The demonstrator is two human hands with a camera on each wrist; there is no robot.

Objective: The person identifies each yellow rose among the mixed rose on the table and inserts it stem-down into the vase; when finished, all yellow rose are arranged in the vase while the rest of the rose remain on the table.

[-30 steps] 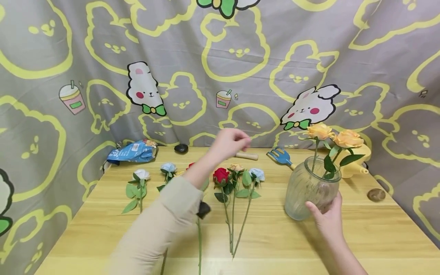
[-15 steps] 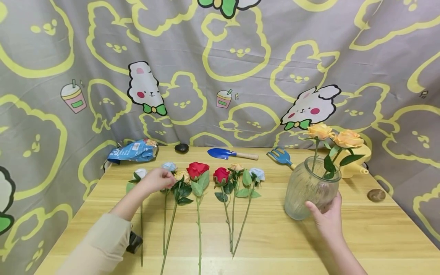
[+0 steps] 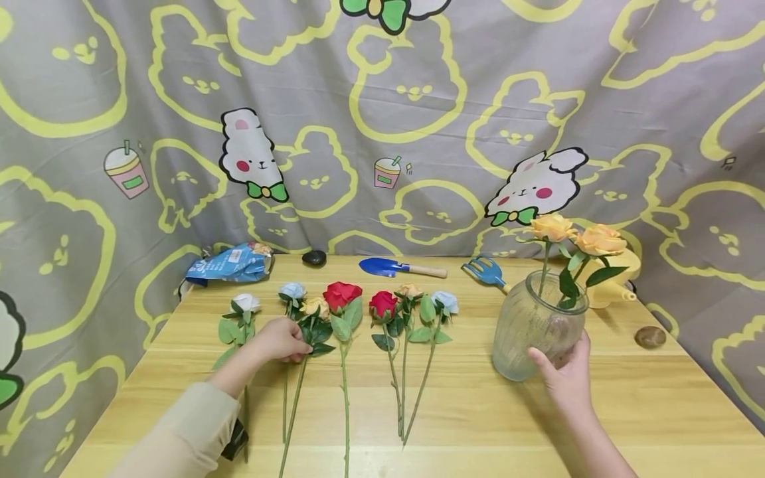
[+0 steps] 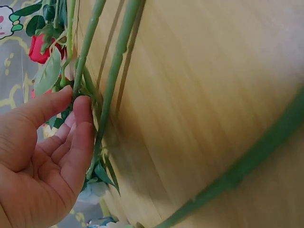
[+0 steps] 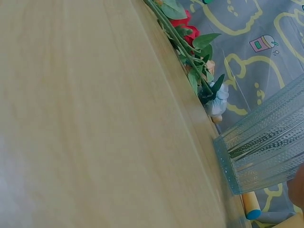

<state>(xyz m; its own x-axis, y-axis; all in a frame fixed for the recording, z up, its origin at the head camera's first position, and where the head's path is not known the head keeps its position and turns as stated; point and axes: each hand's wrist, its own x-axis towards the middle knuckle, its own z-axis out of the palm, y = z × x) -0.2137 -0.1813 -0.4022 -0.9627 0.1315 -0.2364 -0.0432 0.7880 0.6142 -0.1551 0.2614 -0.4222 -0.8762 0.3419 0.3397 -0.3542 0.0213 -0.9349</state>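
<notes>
My left hand point(image 3: 281, 342) pinches the stem of a yellow rose point(image 3: 315, 307) just under its leaves. In the left wrist view, thumb and forefinger meet at a green stem point(image 4: 88, 45). A light blue rose point(image 3: 293, 292) lies close beside it, a white rose point(image 3: 246, 303) farther left and a large red rose point(image 3: 342, 297) to the right. My right hand point(image 3: 568, 382) grips the lower side of a ribbed glass vase point(image 3: 516, 338), which leans right in the head view. Two orange-yellow roses point(image 3: 600, 239) stand in the vase. Most of the right hand is outside its wrist view.
Right of centre lie a smaller red rose point(image 3: 383, 305), a peach rose point(image 3: 410, 291) and another blue rose point(image 3: 445, 302). Along the back are a blue bag point(image 3: 232, 264), a black stone point(image 3: 313, 258), a blue trowel point(image 3: 382, 267), a hand fork point(image 3: 485, 271) and a yellow watering can point(image 3: 624, 279).
My left hand has swept from the middle back to the left, then down onto the yellow rose's stem. The right hand and vase have stayed nearly still.
</notes>
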